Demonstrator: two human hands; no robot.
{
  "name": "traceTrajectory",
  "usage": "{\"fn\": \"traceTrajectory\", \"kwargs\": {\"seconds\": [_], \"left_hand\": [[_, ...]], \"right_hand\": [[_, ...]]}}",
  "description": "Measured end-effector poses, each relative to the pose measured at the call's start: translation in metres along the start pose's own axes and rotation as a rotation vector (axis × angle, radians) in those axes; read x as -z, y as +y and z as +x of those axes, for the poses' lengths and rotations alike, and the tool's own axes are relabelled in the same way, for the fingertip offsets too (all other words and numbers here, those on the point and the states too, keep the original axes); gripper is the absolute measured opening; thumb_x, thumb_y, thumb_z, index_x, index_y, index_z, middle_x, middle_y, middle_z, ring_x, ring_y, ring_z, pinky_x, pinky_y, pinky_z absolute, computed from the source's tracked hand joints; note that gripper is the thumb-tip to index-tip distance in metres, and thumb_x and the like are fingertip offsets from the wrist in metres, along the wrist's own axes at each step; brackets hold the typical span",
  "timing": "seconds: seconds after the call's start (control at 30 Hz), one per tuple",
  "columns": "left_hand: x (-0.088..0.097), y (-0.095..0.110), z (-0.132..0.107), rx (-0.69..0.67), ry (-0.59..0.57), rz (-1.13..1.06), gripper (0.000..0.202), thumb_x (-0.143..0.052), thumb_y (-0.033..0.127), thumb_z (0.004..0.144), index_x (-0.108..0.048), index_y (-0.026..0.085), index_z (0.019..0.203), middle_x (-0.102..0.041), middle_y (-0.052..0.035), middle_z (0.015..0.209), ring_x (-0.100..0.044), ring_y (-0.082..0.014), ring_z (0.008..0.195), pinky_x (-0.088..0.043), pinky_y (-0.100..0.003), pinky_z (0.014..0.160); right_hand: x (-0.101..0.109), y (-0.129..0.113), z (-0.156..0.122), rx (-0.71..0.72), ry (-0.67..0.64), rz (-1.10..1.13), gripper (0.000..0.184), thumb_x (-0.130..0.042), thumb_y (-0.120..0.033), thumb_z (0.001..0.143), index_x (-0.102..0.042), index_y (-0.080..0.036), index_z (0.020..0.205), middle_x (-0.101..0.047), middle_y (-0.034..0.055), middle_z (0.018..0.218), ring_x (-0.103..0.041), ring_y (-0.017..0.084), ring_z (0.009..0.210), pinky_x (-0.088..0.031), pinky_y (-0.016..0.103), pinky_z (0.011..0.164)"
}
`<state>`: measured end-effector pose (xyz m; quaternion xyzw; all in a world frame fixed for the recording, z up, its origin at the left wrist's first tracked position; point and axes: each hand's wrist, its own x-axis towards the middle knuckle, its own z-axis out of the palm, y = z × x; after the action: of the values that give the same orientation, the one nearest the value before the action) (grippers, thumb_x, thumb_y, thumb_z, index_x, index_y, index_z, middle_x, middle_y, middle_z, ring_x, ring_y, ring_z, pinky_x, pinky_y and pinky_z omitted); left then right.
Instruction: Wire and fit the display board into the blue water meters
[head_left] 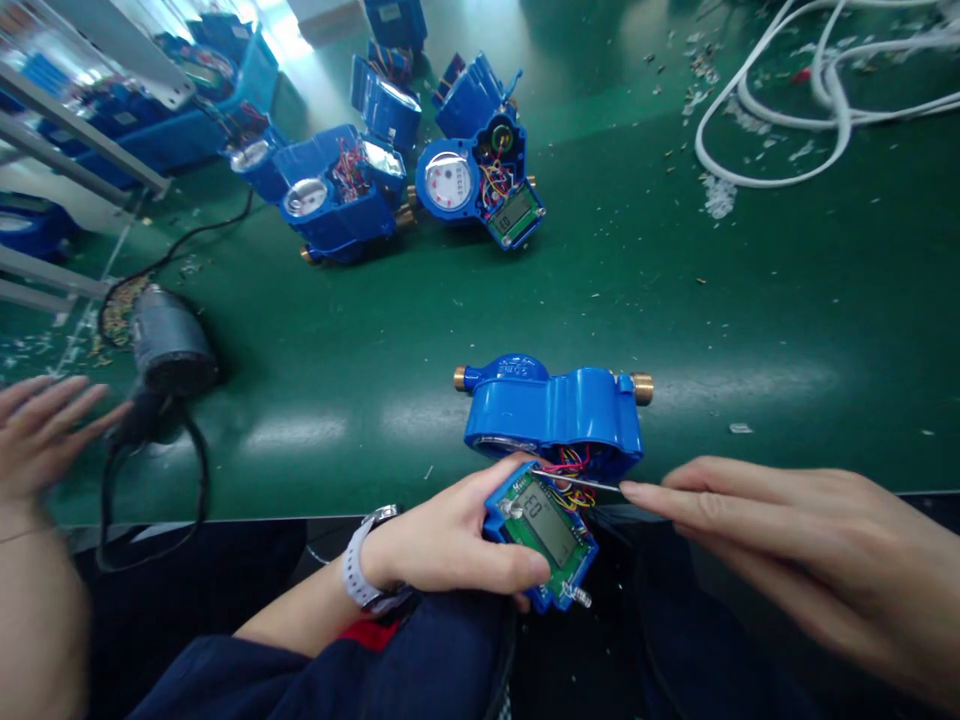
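A blue water meter (555, 410) with brass ends stands at the near edge of the green bench, its open side toward me and coloured wires (571, 465) spilling out. My left hand (450, 545), with a watch on the wrist, is closed round a blue-framed circuit board (541, 535) with an LCD, joined to the meter by those wires. My right hand (787, 560) comes in from the right, its fingers pressed together on a thin metal tool (581, 482). The tool's tip lies at the wires just above the board.
Several opened blue meters (480, 180) lie at the back of the green mat (675, 300). Coiled white cable (825, 110) and wire scraps sit at the back right. A dark corded tool (169, 350) lies at the left, beside another person's open hand (37, 430).
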<state>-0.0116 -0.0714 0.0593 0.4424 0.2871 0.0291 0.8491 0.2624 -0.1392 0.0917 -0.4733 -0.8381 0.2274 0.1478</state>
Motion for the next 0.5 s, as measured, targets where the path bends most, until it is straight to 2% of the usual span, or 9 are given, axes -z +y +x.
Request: {"fn": "traceTrajectory", "kwargs": {"seconds": [0.1, 0.2, 0.33, 0.5], "left_hand": [[-0.005, -0.001, 0.0, 0.014, 0.036, -0.061, 0.061, -0.075, 0.039, 0.076, -0.047, 0.02, 0.127, -0.062, -0.0076, 0.101, -0.062, -0.0149, 0.075, -0.055, -0.028, 0.064], [-0.01, -0.001, 0.001, 0.014, 0.053, -0.084, 0.057, -0.075, 0.035, 0.077, -0.046, 0.021, 0.124, -0.061, -0.0049, 0.097, -0.06, -0.0111, 0.07, -0.054, -0.025, 0.062], [-0.015, 0.0, 0.001, 0.021, 0.078, -0.077, 0.057, -0.074, 0.027, 0.078, -0.043, 0.021, 0.126, -0.061, -0.0027, 0.092, -0.06, -0.0091, 0.067, -0.054, -0.023, 0.063], [-0.017, 0.0, -0.001, 0.004, 0.123, -0.05, 0.066, -0.076, 0.026, 0.075, -0.039, 0.022, 0.13, -0.062, -0.0042, 0.097, -0.063, -0.0117, 0.069, -0.056, -0.026, 0.063]], "right_hand": [[-0.013, -0.014, -0.016, -0.03, 0.024, -0.047, 0.055, -0.031, -0.005, 0.093, -0.046, -0.028, 0.141, -0.066, 0.0046, 0.103, -0.067, 0.013, 0.071, -0.051, 0.022, 0.055], [-0.022, -0.024, -0.027, -0.036, 0.086, -0.133, 0.064, -0.032, -0.002, 0.088, -0.037, -0.029, 0.147, -0.065, 0.0042, 0.114, -0.069, 0.015, 0.077, -0.055, 0.023, 0.057], [-0.029, -0.033, -0.037, -0.042, 0.125, -0.191, 0.068, -0.035, -0.003, 0.087, -0.03, -0.025, 0.151, -0.067, 0.0052, 0.111, -0.069, 0.016, 0.072, -0.054, 0.023, 0.051], [-0.03, -0.038, -0.037, -0.041, 0.116, -0.209, 0.069, -0.036, -0.003, 0.087, -0.03, -0.025, 0.151, -0.068, 0.0058, 0.108, -0.07, 0.017, 0.068, -0.051, 0.022, 0.044]]}}
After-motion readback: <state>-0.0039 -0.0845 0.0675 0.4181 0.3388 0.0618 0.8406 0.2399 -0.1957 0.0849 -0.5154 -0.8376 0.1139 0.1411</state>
